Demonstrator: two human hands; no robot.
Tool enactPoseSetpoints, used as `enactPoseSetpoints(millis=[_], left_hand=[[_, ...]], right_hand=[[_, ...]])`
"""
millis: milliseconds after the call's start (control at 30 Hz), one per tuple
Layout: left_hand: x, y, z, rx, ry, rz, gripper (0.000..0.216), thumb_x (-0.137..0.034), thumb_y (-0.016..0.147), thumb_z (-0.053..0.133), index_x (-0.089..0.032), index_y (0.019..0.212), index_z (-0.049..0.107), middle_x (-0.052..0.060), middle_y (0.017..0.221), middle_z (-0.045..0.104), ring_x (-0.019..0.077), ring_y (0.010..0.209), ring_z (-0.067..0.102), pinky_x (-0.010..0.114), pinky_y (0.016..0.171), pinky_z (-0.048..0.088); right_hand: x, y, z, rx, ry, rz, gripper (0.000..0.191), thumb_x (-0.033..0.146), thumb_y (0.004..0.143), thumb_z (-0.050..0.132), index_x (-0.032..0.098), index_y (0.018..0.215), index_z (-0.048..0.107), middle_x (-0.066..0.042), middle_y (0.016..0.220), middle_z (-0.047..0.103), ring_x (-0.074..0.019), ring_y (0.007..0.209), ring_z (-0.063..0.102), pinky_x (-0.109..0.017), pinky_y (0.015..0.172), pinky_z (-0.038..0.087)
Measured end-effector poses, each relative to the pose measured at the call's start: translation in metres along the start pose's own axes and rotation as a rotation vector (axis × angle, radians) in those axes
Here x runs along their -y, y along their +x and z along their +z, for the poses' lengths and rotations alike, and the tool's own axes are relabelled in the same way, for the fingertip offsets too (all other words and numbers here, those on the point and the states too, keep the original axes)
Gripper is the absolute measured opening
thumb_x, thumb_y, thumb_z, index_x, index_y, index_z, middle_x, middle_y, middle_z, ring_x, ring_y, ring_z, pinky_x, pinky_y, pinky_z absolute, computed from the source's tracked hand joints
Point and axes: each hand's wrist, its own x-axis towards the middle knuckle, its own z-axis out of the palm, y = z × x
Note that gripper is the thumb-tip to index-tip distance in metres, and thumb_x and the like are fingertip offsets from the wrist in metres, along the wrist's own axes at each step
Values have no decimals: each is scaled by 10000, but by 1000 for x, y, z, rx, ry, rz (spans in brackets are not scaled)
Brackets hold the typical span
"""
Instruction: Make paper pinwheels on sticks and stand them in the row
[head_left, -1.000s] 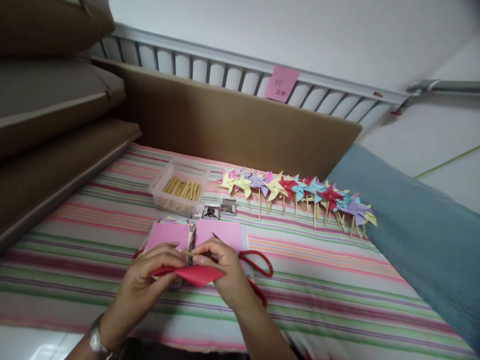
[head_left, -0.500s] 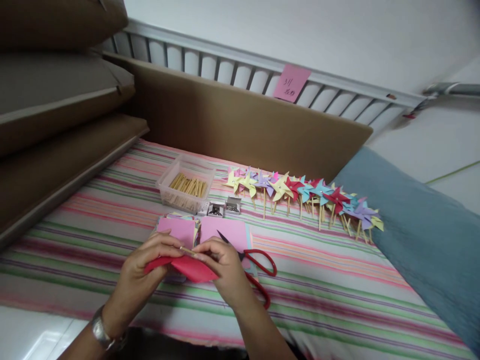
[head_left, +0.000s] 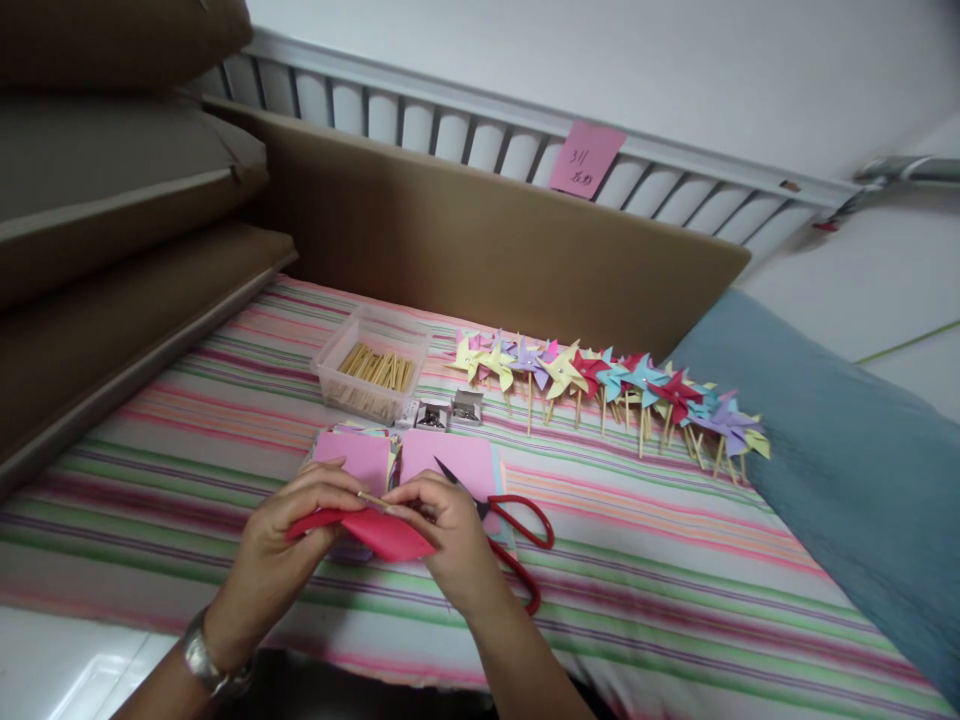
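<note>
Between my hands is a red paper pinwheel (head_left: 390, 537), its sheet curved and hanging below the fingers. My left hand (head_left: 304, 512) is closed on its left side, thumb beneath and fingers on top. My right hand (head_left: 439, 515) pinches a short wooden stick (head_left: 373, 500) that lies against the top of the red paper. Where stick and paper meet is partly covered by the fingertips. Scissors with red handles (head_left: 521, 525) lie just right of my right hand. Stacks of pink paper squares (head_left: 442, 455) sit beyond both hands.
A clear plastic box (head_left: 367, 365) holds many wooden sticks. Beside it stand small open boxes of metal pins (head_left: 433, 416). A row of finished pinwheels (head_left: 600, 378) runs along the back right. Behind are a cardboard panel (head_left: 487, 240) and, at left, large brown stacked packages (head_left: 127, 290).
Almost nothing differs. Both hands keep their hold on the red paper and stick, and the camera view has shifted very slightly.
</note>
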Motion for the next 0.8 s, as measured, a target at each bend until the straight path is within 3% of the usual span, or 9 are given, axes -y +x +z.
enactPoseSetpoints(millis=[267,400,800], left_hand=[[1,-5,-1,-22,-1,-47,189,-82,745,613,-237,788,712,20,879,698,168,877,636,291,849,470],[2,-7,-1,-24,-12,-85,123,-118,743,632,-215,755,708,40,859,695,183,862,635,299,802,495],[0,-5,1,-60,-76,-104,125,-109,724,650,-222,717,704,18,814,709,170,817,647,300,821,478]], right_hand=[[1,-3,3,-38,1,-15,56,192,743,681,215,743,732,-6,714,599,-136,654,559,-227,584,412],[4,-4,5,-66,-38,-82,150,105,690,678,231,744,739,3,698,603,-135,658,559,-226,600,425],[3,-4,5,-93,-60,-116,220,33,673,651,223,735,742,5,681,605,-132,640,561,-221,582,418]])
